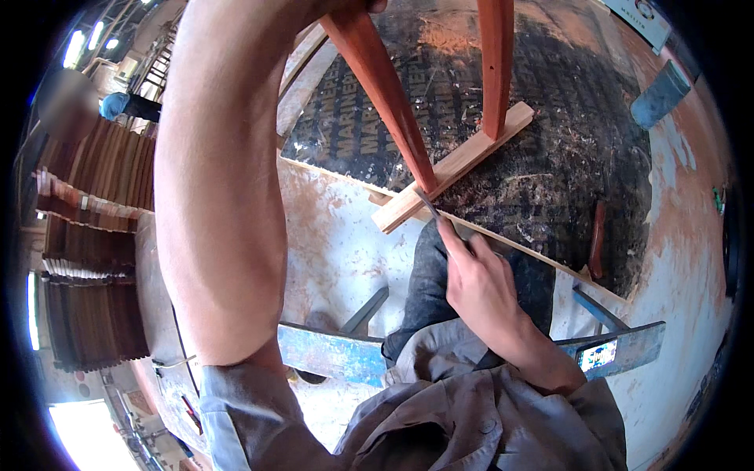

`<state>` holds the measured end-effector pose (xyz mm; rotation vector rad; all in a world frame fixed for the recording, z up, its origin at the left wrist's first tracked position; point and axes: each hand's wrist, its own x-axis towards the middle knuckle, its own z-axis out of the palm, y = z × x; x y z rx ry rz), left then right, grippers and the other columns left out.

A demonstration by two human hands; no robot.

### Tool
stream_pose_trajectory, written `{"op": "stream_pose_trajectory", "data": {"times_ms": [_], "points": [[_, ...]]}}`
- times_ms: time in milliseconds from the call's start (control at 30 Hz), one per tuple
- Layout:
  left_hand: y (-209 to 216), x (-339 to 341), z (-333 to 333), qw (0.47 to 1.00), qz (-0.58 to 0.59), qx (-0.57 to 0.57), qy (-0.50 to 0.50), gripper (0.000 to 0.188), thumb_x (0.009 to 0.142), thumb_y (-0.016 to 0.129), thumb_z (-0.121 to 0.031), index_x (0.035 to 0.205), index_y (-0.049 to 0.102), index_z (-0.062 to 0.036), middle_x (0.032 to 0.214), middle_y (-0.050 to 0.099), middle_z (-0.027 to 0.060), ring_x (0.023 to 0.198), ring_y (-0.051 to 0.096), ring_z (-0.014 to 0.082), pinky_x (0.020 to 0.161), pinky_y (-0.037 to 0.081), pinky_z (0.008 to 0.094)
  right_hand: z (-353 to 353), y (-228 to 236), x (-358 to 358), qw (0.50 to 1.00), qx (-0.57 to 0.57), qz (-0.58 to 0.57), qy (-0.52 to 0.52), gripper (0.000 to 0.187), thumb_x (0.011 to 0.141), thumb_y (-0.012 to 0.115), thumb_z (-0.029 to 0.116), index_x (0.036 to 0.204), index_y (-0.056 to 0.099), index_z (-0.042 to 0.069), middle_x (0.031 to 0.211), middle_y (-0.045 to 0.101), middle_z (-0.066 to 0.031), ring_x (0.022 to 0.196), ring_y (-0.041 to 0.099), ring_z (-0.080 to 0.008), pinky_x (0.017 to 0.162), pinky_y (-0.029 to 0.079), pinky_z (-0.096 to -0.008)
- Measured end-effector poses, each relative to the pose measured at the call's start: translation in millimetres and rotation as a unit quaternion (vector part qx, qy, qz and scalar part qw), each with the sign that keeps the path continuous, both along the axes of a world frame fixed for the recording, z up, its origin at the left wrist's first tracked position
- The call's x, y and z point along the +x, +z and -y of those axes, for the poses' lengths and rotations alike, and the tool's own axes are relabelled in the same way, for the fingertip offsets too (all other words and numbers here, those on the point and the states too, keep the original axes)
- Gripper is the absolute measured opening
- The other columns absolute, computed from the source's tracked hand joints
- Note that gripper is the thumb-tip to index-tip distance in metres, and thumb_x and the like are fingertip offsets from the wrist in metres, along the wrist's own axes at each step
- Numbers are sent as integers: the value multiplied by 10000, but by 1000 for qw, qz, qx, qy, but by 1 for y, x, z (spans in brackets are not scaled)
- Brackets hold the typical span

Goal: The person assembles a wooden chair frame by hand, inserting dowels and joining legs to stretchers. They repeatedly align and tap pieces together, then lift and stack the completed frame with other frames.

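Note:
Two reddish-brown tapered wooden legs, a left leg [381,86] and a right leg [495,71], stand with their narrow ends on a pale wooden batten [463,162]. Their upper parts run out of view at the top. My left hand [334,8] is at the top edge, mostly cut off, its fingers closed around the left leg. Down at that leg's foot, my right hand [483,282] grips a thin, flat metal tool [428,204], forefinger stretched along it. The tool's tip touches the joint of leg and batten; whether it is a chisel or a file I cannot tell.
Under the batten lies a dark, printed, dust-strewn board [565,180]. On its right is a reddish wooden piece [598,239]. A blue bench [338,352] carries a phone [598,355]. A blue-grey cylinder [660,94] stands right; stacked wooden parts [94,314] and a person [129,106] are left.

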<state>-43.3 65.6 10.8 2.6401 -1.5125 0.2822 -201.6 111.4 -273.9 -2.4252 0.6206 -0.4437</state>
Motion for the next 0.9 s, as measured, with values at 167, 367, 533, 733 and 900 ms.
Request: {"op": "stream_pose_trajectory", "data": {"times_ms": [167,367,533,733,900], "points": [[5,3,-21,996,-74,-32,-34,505,974,585,-401,1366,664,-93,709,673,115,595,651,202,608,580,376,1,1,0,1000,3,13,2,495,933,606,1,1425,562,32,907,602,-221,792,663,-441,693,553,-502],[1,20,-21,992,-8,-5,-128,458,995,558,-383,1292,678,-56,727,675,174,638,683,246,596,563,405,3,2,8,999,-30,-11,12,575,903,624,19,1464,503,17,910,607,-210,758,686,-385,627,571,-459],[1,28,-15,994,-5,-1,-108,461,1019,554,-414,1301,673,-69,767,691,200,646,700,276,596,565,415,-1,-8,-13,997,-77,19,25,541,936,601,40,1468,505,15,914,617,-217,716,686,-384,640,579,-444],[-1,24,-15,982,15,3,-190,502,990,585,-433,1411,616,-162,860,730,189,723,732,288,684,582,415,11,6,3,999,-22,23,12,443,955,606,22,1398,600,29,973,667,-245,847,686,-412,741,561,-460],[-3,35,-19,980,32,-76,-179,553,955,629,-487,1413,619,-177,886,746,157,796,745,291,758,574,443,50,7,-71,990,-11,88,-105,442,943,598,22,1381,622,76,980,694,-248,921,686,-448,775,562,-489]]}}
